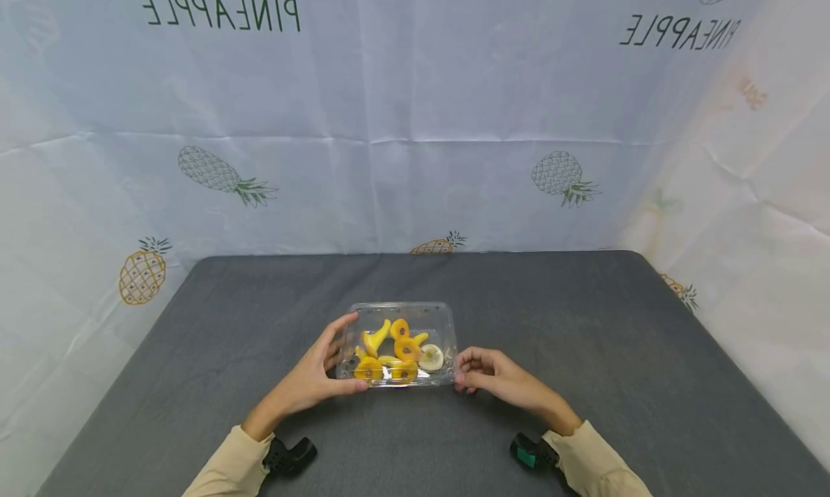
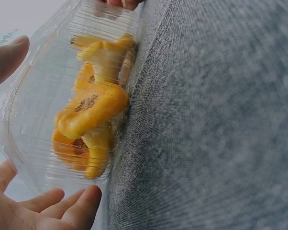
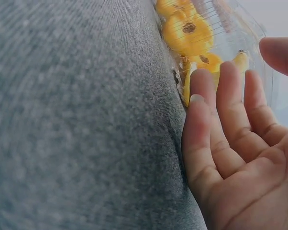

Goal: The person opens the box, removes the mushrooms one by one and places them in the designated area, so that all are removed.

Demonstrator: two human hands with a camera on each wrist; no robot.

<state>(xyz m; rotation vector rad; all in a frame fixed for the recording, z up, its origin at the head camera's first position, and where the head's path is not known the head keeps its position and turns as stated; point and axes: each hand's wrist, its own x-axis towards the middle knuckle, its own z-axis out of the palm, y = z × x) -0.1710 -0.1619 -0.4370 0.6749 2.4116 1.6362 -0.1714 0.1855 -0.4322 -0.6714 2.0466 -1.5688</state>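
A clear plastic box point(image 1: 439, 323) with ribbed walls sits on the grey table in the head view. Inside lie several yellow-orange mushroom-shaped pieces point(image 1: 407, 349), some with dark hollow centres, and a pale round piece point(image 1: 431, 358). My left hand point(image 1: 313, 371) spans the box's left end, thumb by the front corner and index finger by the back one. In the left wrist view, the fingers point(image 2: 84, 206) are nearly straight at the wall. On the right, my right hand point(image 1: 496, 374) touches the front right corner with loosely bent fingers. Whether the lid is fastened cannot be told.
The grey cloth-covered table point(image 1: 583, 302) stretches out on both sides of the box and behind it. A white curtain point(image 1: 415, 86) printed with pineapples hangs along the back and sides. Each wrist wears a black camera mount point(image 1: 292, 455) near a beige sleeve point(image 1: 233, 464).
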